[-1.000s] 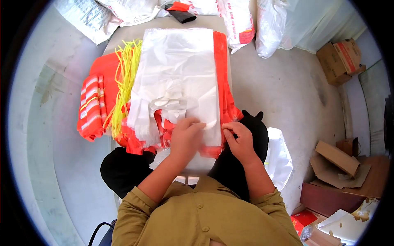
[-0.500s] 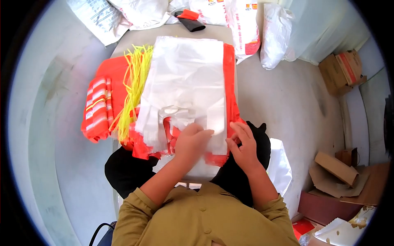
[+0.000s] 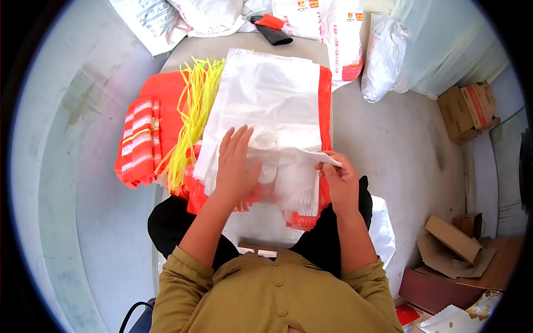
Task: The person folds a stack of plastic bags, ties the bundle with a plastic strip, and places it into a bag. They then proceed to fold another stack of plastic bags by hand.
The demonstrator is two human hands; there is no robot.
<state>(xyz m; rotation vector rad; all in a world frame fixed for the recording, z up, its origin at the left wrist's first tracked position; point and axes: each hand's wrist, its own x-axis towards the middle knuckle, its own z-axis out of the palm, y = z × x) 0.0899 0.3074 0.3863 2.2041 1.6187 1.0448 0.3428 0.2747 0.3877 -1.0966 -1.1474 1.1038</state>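
A stack of white plastic bags (image 3: 272,100) lies on the table in front of me, its handle cut-outs toward my body. Red plastic bags (image 3: 325,105) show beneath it along the right side and at the near edge. My right hand (image 3: 341,175) pinches the lifted edge of a white bag at the stack's right side. On the left part of the stack my left hand (image 3: 236,166) rests with fingers stretched out, its thumb side blurred. Yellow ties (image 3: 197,116) lie in a loose bunch left of the stack.
A folded bundle of red-and-white striped bags (image 3: 139,141) sits on red plastic at the left. Printed white sacks (image 3: 341,41) stand beyond the table (image 3: 311,49), near a black-and-red roll (image 3: 273,32). Cardboard boxes (image 3: 469,111) are on the floor at right.
My right hand has taken hold of a white bag's edge and lifted it. My left hand has moved left and forward, and its fingers have straightened. The view has shifted slightly.
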